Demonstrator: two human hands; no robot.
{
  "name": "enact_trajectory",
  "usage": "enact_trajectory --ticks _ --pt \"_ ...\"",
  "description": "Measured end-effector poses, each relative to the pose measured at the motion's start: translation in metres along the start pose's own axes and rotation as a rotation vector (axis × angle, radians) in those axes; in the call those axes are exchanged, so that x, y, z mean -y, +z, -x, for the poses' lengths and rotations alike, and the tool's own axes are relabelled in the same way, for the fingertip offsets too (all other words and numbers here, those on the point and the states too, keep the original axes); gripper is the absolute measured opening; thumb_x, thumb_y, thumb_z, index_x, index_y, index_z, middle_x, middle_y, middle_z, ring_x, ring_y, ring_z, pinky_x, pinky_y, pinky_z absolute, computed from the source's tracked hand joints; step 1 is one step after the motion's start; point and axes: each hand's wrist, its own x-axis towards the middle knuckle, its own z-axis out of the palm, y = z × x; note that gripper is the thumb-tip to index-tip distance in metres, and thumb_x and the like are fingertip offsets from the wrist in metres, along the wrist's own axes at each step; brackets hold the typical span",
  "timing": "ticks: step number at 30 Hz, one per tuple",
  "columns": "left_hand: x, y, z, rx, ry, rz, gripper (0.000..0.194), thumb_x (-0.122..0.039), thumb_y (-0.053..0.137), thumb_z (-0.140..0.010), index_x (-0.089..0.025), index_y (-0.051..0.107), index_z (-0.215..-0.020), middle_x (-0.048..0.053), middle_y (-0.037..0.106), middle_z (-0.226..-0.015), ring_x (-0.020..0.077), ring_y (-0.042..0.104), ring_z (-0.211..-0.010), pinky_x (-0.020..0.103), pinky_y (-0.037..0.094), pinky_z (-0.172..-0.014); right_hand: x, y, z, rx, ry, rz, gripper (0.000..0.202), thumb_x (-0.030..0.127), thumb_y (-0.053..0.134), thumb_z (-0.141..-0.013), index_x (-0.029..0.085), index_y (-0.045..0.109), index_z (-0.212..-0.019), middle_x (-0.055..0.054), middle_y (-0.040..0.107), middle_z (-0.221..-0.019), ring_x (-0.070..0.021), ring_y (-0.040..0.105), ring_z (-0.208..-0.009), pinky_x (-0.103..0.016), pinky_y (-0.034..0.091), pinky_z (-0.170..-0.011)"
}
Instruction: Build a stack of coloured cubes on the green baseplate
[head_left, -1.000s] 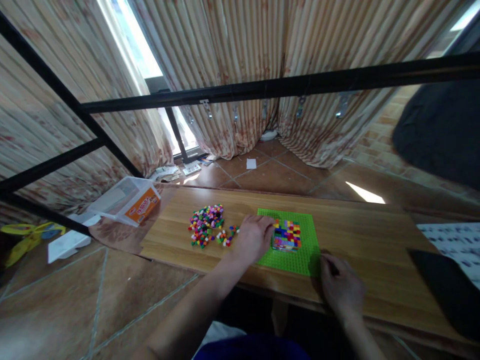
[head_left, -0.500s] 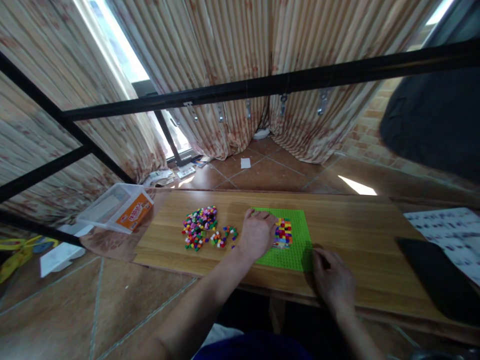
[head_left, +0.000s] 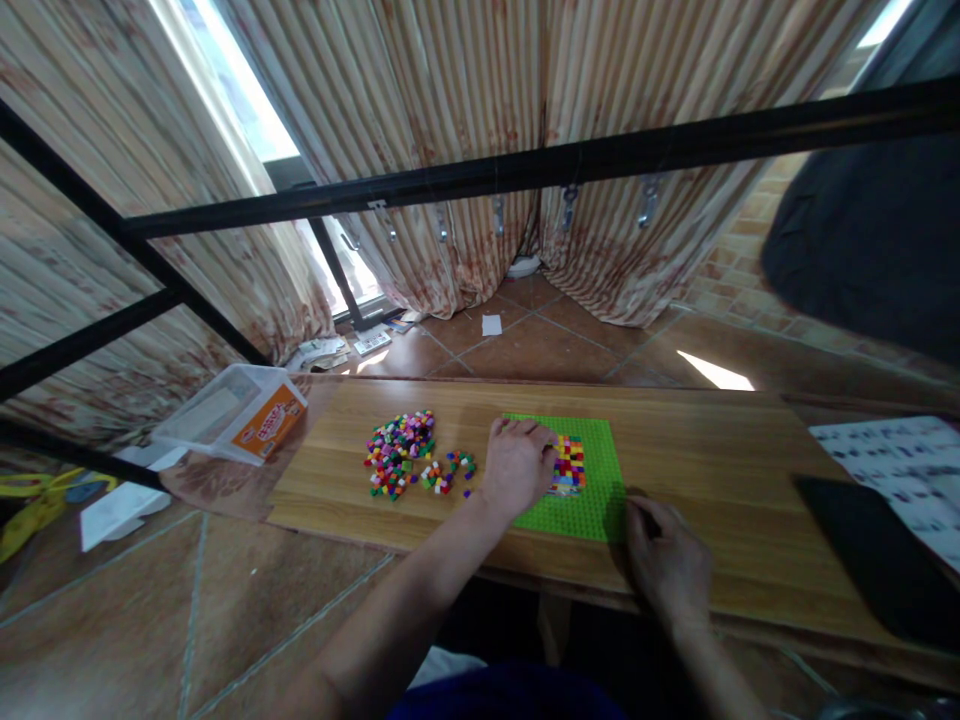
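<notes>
A green studded baseplate (head_left: 604, 500) lies on the wooden table, with a block of small multicoloured bricks (head_left: 568, 465) on its middle. My left hand (head_left: 517, 462) reaches over the plate's left part, its fingers bent and closed against the left side of that block. What sits between those fingertips is hidden. My right hand (head_left: 667, 560) is curled at the plate's right edge, thumb and fingers closed on the rim near the front corner. Left of the plate lie a heap of loose coloured bricks (head_left: 397, 450) and a smaller cluster (head_left: 436, 478).
A clear plastic box (head_left: 225, 410) with an orange label stands at the table's left end. On the right are a black flat pad (head_left: 870, 560) and a printed sheet (head_left: 892, 480). A black metal bar (head_left: 465, 180) crosses beyond the wooden table (head_left: 720, 480).
My left hand's fingers have shifted very slightly at the left side of the brick block. The right hand stays at the plate's edge, and the bricks look the same.
</notes>
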Motion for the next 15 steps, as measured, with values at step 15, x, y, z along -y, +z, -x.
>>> enact_trajectory --ticks 15 --pt "0.012 0.008 -0.013 0.104 -0.155 0.392 0.027 -0.030 0.060 -0.085 -0.018 0.069 -0.107 0.006 0.071 -0.108 0.0204 0.063 -0.101 0.033 0.047 -0.094 -0.002 0.001 0.000 -0.008 0.008 0.001 0.042 0.049 0.044 -0.090 0.018 0.071 -0.093 -0.009 0.073 -0.095 -0.0218 0.066 -0.080 -0.031 0.047 -0.069"
